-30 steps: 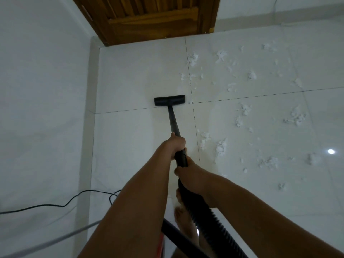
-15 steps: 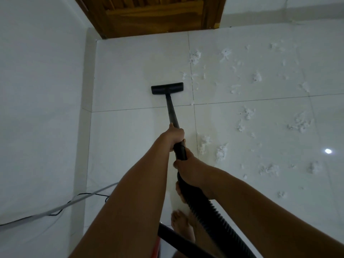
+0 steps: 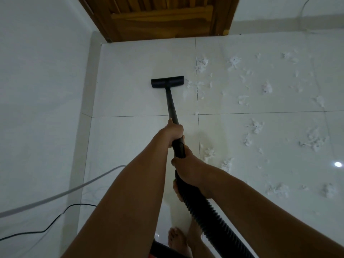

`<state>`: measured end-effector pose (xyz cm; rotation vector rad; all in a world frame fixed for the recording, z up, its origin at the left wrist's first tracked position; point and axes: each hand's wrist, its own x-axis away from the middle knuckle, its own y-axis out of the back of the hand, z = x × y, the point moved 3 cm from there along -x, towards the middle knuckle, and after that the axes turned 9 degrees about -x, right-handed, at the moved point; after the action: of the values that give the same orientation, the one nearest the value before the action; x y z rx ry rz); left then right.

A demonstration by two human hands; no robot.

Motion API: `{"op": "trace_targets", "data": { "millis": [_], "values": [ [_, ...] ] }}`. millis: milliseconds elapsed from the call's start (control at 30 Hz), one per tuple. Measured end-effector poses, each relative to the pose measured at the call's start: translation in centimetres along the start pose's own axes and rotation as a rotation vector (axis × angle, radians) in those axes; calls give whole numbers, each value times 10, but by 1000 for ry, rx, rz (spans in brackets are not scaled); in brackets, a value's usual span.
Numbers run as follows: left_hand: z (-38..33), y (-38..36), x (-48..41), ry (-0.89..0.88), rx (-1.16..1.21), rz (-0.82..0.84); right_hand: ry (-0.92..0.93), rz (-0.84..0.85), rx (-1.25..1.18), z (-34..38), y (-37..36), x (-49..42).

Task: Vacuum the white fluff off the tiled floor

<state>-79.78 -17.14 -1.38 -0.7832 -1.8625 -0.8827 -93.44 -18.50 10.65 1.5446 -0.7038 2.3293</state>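
Gripping the black pipe (image 3: 172, 105), our left hand (image 3: 175, 134) wraps it high and our right hand (image 3: 188, 168) clasps it where the ribbed hose (image 3: 210, 211) joins; the brush head (image 3: 167, 81) lies flat on the floor (image 3: 130, 146), beside the nearest white fluff (image 3: 314, 138); we judge the left tiles done and most fluff, scattered rightward, uncollected; the machine itself is cut off below.
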Motion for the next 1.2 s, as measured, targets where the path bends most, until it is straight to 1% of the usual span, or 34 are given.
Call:
{"op": "trace_targets", "data": {
  "millis": [233, 400, 600, 733, 900, 1200],
  "values": [
    [-3, -4, -1, -1, -16, 4, 13, 35, 55, 6, 7, 6],
    [-11, 6, 1, 25, 68, 9, -16, 55, 77, 23, 4, 9],
    [-32, 39, -10, 34, 89, -1, 29, 60, 170, 61, -9, -7],
    [-52, 70, -27, 45, 137, -12, 56, 50, 260, 95, -22, -33],
    [-85, 119, -64, 56, 84, -35, 85, 19, 422, 152, -47, -70],
    [-151, 206, -118, 37, 30, -49, -18, 30, 132, 247, -88, -108]
  ]
}}
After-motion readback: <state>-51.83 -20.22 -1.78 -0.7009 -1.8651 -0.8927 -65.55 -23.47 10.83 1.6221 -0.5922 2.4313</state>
